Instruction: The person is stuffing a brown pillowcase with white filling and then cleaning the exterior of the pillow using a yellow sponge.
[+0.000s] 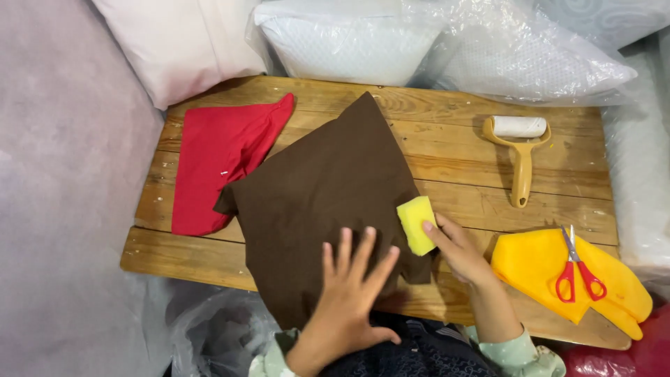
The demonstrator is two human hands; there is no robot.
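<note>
1. The wooden tabletop [447,119] carries everything; red fabric [216,164] lies at its left.
2. The brown fabric [314,188] lies in the middle, its near edge overhanging.
3. The left hand [349,286], fingers spread, presses the cloth flat; keeping it firm should stop bunching.
4. The right hand [460,251] has its grip closed on the yellow sponge [417,223] at the cloth's right edge; short, even strokes seem best.

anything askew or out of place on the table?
The brown cloth lies rotated, a corner pointing up, its lower edge hanging off the wooden table. The red cloth is rumpled. The scissors rest on the yellow cloth. No spills or damage visible.
</note>
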